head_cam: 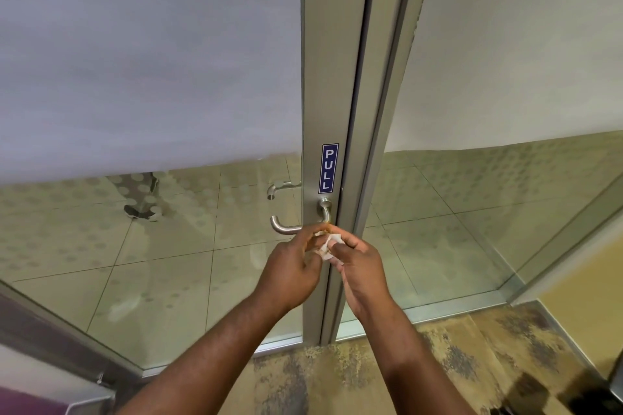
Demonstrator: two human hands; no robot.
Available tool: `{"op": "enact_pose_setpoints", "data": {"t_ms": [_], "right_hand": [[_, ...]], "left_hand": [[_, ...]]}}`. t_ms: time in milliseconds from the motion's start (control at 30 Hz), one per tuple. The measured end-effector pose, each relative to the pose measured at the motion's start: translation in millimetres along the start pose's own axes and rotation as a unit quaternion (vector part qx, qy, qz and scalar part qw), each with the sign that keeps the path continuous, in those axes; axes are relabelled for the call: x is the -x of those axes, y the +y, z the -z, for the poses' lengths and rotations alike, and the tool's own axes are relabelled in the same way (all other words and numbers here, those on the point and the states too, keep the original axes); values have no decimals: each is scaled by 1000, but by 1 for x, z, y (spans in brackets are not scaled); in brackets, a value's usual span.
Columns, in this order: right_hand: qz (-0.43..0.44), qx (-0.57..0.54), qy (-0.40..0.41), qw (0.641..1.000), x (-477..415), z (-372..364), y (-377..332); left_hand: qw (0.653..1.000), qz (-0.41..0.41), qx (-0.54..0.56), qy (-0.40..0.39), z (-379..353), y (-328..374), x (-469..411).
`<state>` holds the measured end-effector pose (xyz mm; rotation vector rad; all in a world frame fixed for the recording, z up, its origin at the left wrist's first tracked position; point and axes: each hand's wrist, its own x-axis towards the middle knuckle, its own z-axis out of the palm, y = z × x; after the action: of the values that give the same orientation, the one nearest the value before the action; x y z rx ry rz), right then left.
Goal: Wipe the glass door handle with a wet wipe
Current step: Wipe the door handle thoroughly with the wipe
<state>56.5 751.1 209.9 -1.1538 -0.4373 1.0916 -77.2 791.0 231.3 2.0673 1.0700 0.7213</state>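
A steel lever handle (285, 227) sticks out to the left from the metal door stile (315, 111), just under a blue PULL sticker (329, 168). My left hand (291, 268) and my right hand (359, 263) meet right below the handle's base. A small crumpled white wet wipe (328, 248) is pinched between the fingers of both hands. The wipe is close under the handle; whether it touches the metal I cannot tell. My fingers hide part of the wipe.
Frosted glass (151, 61) fills the upper door; the lower glass is dotted and see-through. Behind it a second handle (279, 187) and a person's shoe (141, 210) show on a tiled floor. Patterned carpet (337, 377) lies underfoot. A glass panel (505, 212) stands on the right.
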Motion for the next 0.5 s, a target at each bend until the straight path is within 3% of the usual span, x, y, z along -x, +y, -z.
{"op": "enact_pose_setpoints", "data": {"t_ms": [67, 167, 300, 500], "right_hand": [[5, 16, 32, 999, -6, 0, 2], [10, 4, 95, 995, -17, 1, -1], [33, 29, 190, 981, -36, 11, -2], [112, 122, 239, 957, -59, 18, 0]], "left_hand": [[998, -26, -52, 6, 2, -5, -3], [983, -98, -116, 99, 18, -10, -19], [924, -246, -196, 215, 62, -11, -60], [852, -302, -349, 249, 128, -3, -113]]}}
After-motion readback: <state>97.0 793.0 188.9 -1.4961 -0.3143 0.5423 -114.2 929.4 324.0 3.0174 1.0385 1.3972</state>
